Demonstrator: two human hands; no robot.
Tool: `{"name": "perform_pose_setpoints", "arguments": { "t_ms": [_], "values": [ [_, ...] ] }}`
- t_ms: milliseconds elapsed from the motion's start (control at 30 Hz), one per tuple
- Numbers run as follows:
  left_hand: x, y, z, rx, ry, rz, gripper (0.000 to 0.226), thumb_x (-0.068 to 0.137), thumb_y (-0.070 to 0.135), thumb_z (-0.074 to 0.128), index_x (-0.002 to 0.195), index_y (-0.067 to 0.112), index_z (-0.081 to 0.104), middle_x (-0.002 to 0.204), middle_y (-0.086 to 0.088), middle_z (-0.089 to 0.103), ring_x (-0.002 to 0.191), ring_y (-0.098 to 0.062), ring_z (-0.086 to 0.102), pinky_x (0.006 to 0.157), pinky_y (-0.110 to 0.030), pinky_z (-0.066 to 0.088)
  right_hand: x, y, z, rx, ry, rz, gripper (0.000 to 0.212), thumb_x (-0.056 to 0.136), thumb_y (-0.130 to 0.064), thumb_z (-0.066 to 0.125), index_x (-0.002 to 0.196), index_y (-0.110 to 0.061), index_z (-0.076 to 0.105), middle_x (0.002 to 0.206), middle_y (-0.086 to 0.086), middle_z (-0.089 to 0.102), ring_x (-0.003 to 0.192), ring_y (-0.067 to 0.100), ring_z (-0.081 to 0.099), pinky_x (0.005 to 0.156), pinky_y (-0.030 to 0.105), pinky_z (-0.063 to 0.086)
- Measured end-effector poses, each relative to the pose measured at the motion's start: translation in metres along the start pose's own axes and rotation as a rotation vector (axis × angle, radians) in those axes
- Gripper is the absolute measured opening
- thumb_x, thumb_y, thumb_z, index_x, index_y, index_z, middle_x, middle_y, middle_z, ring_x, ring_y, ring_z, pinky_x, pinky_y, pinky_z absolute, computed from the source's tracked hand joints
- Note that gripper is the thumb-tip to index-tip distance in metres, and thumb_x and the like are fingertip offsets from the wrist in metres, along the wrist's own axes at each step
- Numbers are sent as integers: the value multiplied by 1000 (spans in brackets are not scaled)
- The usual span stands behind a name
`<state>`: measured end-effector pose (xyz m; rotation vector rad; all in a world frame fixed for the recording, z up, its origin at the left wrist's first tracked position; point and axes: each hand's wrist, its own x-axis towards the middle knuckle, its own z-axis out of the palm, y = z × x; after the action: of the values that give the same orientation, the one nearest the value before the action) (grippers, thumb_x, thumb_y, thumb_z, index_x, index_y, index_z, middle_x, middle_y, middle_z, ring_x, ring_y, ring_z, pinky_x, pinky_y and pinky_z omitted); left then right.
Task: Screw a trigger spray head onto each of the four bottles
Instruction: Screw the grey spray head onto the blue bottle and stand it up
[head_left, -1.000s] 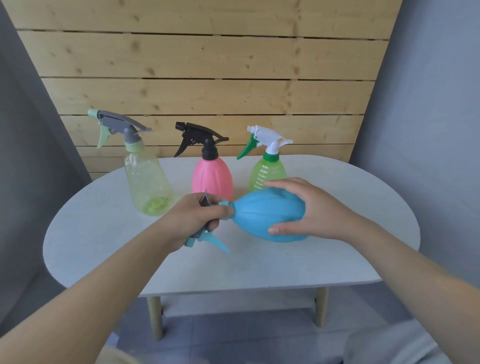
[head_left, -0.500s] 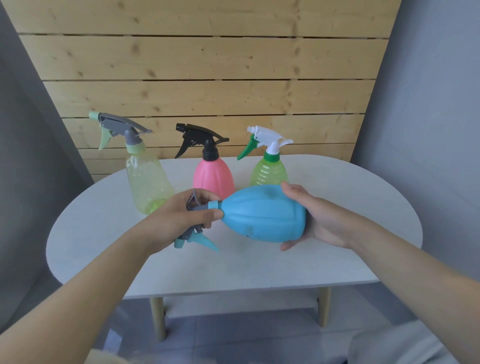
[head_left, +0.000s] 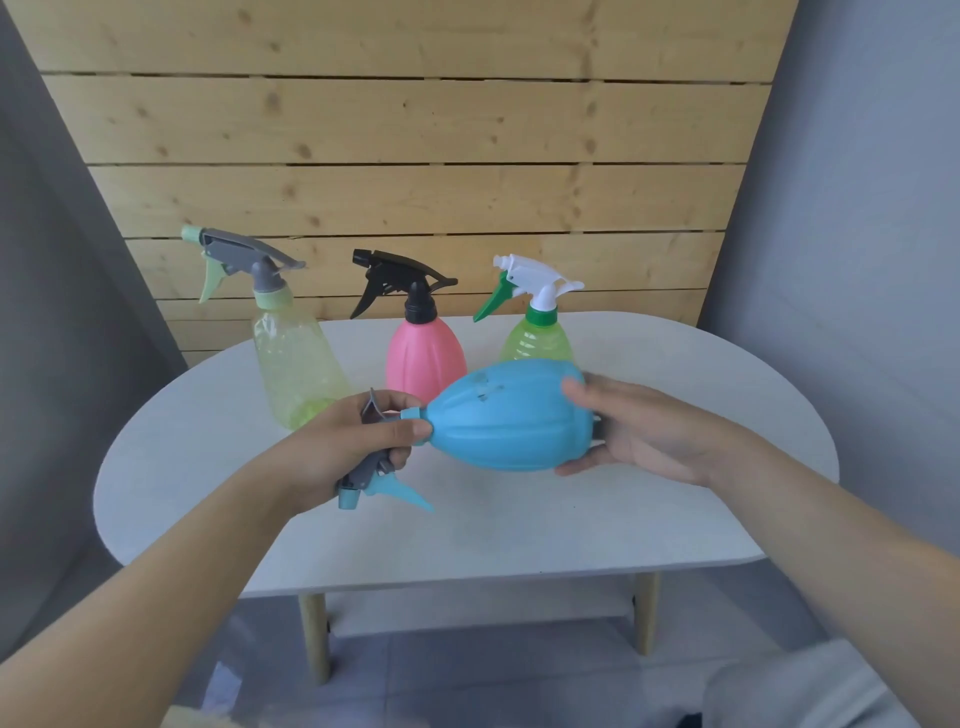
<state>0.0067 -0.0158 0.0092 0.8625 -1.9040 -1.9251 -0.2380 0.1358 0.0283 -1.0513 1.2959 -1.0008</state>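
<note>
In the head view the left hand (head_left: 337, 447) grips the spray head (head_left: 382, 480) at the neck of the blue bottle (head_left: 506, 415), held sideways above the table (head_left: 519, 519). The right hand (head_left: 639, 431) holds its base with loosely curved fingers. At 12 o'clock three bottles (head_left: 426, 353) stand finished; the fourth seems unfinished. Since a second ago the right hand has slid from the top to the base.

Left hand (head_left: 343, 447) at 9 o'clock has its fingers (head_left: 402, 428) curled tight in a grip. Right hand (head_left: 649, 431) at 3 o'clock cups, fingers spread; both forearms reach forward.
</note>
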Motion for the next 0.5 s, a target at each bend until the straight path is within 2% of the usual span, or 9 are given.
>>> {"name": "perform_pose_setpoints", "arguments": {
  "t_ms": [67, 100, 133, 233, 300, 367, 433, 500],
  "values": [
    [1, 0, 0, -46, 7, -22, 43, 64, 27, 78, 99, 11, 58, 62, -3, 53, 56, -14, 47, 60, -26, 41, 0, 0, -3, 16, 3, -67, 64, 76, -23, 69, 134, -32, 44, 135, -1, 53, 114, 21, 61, 81, 37, 55],
    [1, 0, -1, -56, 10, -26, 50, 60, 30, 80, 100, 11, 58, 62, -3, 53, 56, -14, 47, 60, -27, 41, 0, 0, -4, 2, 21, -80, 67, 74, -18, 69, 135, -31, 43, 134, 0, 52, 110, 22, 63, 78, 36, 55],
    [1, 0, -2, -46, 15, -22, 55, 57, 33, 81, 101, 11, 58, 62, -4, 54, 57, -14, 48, 61, -27, 42, 1, -1, -4, -28, 53, -74, 67, 73, -21, 70, 134, -30, 44, 130, 4, 56, 104, 23, 66, 72, 34, 56],
    [-1, 0, -2, 34, 6, 18, 55, 55, 36, 81, 100, 14, 59, 62, -3, 58, 59, -14, 50, 57, -23, 46, 2, -3, -1, -187, 136, 18, 61, 72, -61, 60, 121, -26, 55, 100, 12, 71, 79, 27, 71, 58, 32, 55],
    [-2, -1, 0, 57, 2, 35, 52, 56, 36, 80, 98, 14, 59, 61, -2, 59, 59, -14, 50, 56, -22, 46, 5, -1, 1, -275, 162, 120, 79, 66, -86, 38, 114, -26, 58, 85, 16, 74, 71, 28, 72, 58, 32, 54],
    [0, -2, 0, 58, 6, 24, 52, 58, 36, 80, 99, 12, 59, 60, -1, 57, 58, -14, 49, 57, -23, 44, 7, 1, 1, -294, 141, 169, 92, 55, -91, 24, 118, -30, 55, 89, 15, 75, 77, 27, 73, 62, 33, 55],
    [1, -2, -1, 49, 26, -2, 52, 62, 34, 82, 102, 10, 58, 59, -1, 55, 58, -15, 47, 59, -26, 41, 7, 2, -1, -240, 97, 129, 90, 56, -88, 34, 128, -34, 48, 107, 8, 72, 90, 25, 72, 67, 38, 57],
    [4, -2, -2, 41, 36, -21, 54, 62, 34, 84, 102, 9, 57, 59, -1, 55, 57, -15, 46, 59, -27, 40, 7, 2, -4, -102, 59, 37, 79, 66, -66, 65, 134, -37, 40, 122, 0, 64, 100, 24, 69, 72, 39, 58]
  ]
}}
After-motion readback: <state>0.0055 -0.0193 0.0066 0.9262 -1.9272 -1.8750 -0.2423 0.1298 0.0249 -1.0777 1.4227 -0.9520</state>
